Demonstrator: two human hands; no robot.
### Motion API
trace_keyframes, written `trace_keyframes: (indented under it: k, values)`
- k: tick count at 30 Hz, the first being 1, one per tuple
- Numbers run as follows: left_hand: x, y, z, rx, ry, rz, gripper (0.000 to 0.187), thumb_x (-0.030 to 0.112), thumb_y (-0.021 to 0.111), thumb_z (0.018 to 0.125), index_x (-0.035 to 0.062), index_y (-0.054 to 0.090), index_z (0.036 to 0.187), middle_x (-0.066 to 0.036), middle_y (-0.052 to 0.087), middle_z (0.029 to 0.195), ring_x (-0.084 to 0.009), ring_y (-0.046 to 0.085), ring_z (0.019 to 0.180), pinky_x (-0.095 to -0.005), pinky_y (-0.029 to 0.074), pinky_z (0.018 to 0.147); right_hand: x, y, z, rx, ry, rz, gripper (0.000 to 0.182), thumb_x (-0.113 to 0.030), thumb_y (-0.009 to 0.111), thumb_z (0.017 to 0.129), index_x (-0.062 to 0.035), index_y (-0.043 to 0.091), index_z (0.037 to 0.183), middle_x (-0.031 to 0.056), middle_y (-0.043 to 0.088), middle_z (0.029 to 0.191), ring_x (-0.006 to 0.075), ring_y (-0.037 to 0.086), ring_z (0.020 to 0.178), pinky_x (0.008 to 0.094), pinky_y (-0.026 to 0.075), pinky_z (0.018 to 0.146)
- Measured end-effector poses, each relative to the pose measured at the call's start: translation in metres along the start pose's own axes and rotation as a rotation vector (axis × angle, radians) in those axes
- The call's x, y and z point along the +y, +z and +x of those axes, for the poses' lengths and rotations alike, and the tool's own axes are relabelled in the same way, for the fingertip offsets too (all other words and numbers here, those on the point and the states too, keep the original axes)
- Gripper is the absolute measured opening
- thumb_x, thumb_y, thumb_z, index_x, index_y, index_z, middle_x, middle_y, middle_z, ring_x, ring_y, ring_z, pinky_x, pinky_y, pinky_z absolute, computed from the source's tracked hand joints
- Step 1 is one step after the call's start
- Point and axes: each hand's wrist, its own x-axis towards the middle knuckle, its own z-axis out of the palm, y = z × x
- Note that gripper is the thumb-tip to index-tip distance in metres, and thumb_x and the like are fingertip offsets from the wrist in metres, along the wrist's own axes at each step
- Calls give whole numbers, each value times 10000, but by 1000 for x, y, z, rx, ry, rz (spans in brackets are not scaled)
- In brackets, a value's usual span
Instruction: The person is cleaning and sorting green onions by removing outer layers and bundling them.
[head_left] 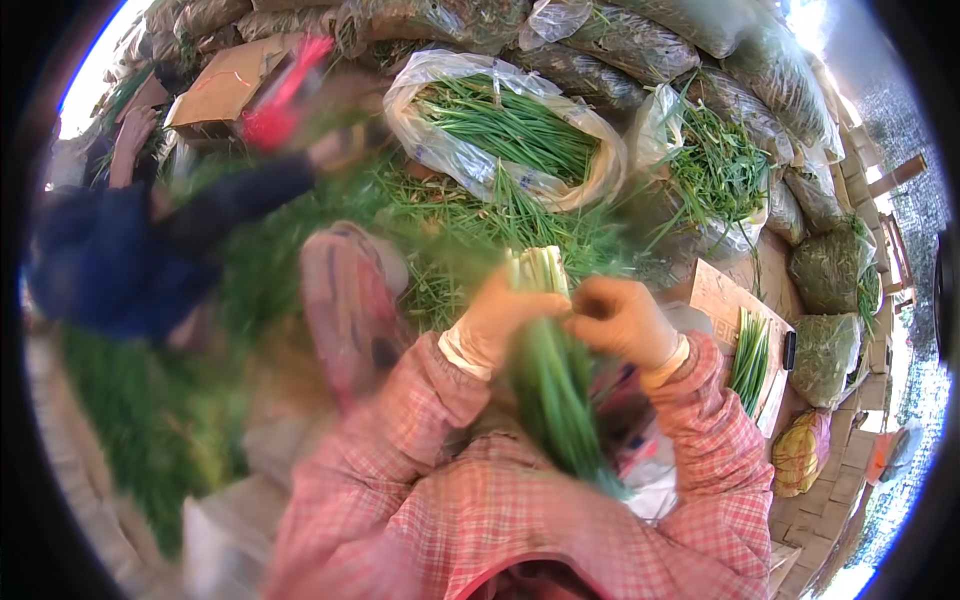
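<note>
A bundle of long green stalks, looking like garlic chives (pixel 555 395), stands between my hands with its pale cut ends at the top and its leaves hanging toward my lap. My left hand (pixel 500 318) is wrapped round the bundle just below the pale ends. On the bundle's other side, my right hand (pixel 628 318) has its fingers curled in against the stalks. Whatever those fingers pinch, if anything, is hidden. Both hands seem to wear thin gloves, and the leaves are smeared by motion.
Ahead lies an open plastic bag (pixel 610 165) full of green stalks. Loose greens (pixel 430 225) cover the floor. A board (pixel 705 290) at right carries a smaller bunch (pixel 750 360). Filled bags (pixel 640 45) are stacked behind. At left a co-worker in dark blue (pixel 120 260) reaches forward.
</note>
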Motion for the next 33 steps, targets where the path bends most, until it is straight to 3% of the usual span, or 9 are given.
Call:
trace_keyframes:
  k: [5, 11, 15, 18, 24, 33]
  values:
    - [-5, -5, 4, 56, 20, -4, 285, 56, 655, 705, 40, 548, 969, -27, 560, 843, -127, 546, 758, -255, 450, 691, -1, 11, 1, 170, -76, -208, 212, -189, 671, 711, -10, 557, 710, 51, 499, 577, 91, 443, 550, 268, 400, 527]
    - [-12, -11, 6, 37, -9, -40, 315, 36, 654, 713, 19, 545, 1008, -49, 581, 868, -136, 559, 760, -261, 462, 690, 18, 18, 5, 205, -67, -132, 190, -161, 660, 711, -18, 535, 724, 31, 486, 611, 83, 447, 592, 253, 392, 544]
    - [-12, -13, 7, -1, -13, -92, 346, 34, 653, 714, -7, 533, 1036, -78, 597, 879, -143, 564, 749, -261, 468, 681, 25, 12, 8, 97, 29, 396, 119, -73, 650, 734, -42, 544, 778, -49, 501, 696, 28, 434, 635, 178, 350, 550]
    - [-13, -10, 6, -15, 4, -65, 329, 30, 644, 719, -10, 534, 1026, -80, 597, 851, -142, 562, 725, -256, 466, 662, 31, 12, 6, 40, 48, 497, 124, -78, 662, 737, -46, 550, 781, -50, 499, 685, 23, 429, 625, 180, 351, 543]
    - [-17, -3, 8, 80, 33, -2, 248, 26, 633, 725, 12, 559, 961, -45, 583, 800, -127, 555, 696, -249, 453, 632, 32, 21, -3, 278, -15, 91, 171, -119, 683, 730, -27, 544, 769, -36, 475, 627, 44, 413, 584, 203, 347, 513]
    - [-20, -4, 8, 93, -11, -23, 234, 12, 625, 736, 26, 565, 961, -35, 590, 820, -126, 567, 704, -253, 463, 629, 46, 24, -4, 366, -1, 107, 147, -98, 657, 721, -18, 535, 745, -10, 488, 624, 64, 418, 589, 230, 368, 530]
